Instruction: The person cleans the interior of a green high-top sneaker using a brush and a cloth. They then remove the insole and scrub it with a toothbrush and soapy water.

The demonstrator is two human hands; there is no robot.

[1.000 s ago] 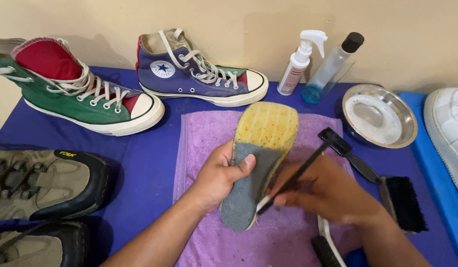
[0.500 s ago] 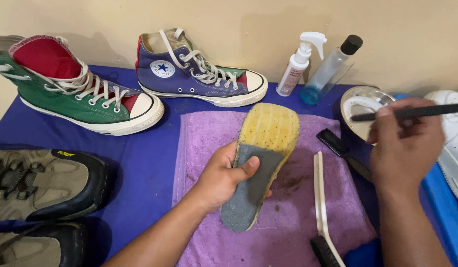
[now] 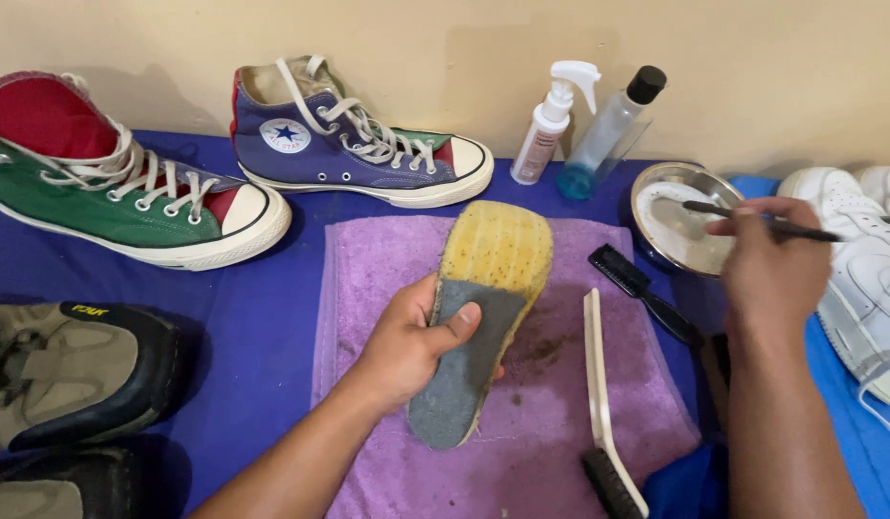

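Left hand (image 3: 406, 346) clamps insole (image 3: 478, 317), underside up, over purple towel (image 3: 560, 423). Right hand (image 3: 776, 264) pinches thin black brush (image 3: 752, 219), tip in soapy metal bowl (image 3: 656, 187). Risk: overloaded bristles drip onto blue cloth (image 3: 272, 317); bowl near white sneaker (image 3: 863, 259), could tip.

Insole (image 3: 483, 317) rough yellow foam, matt grey patch; bowl (image 3: 656, 183) shiny metal; towel (image 3: 368, 279) fuzzy cloth

Bystanders on the tabletop
Sneakers (image 3: 353, 144) and bottles (image 3: 598, 130) along the back edge, boots (image 3: 70, 360) left edge, cream brush (image 3: 603, 404) on towel (image 3: 560, 423).
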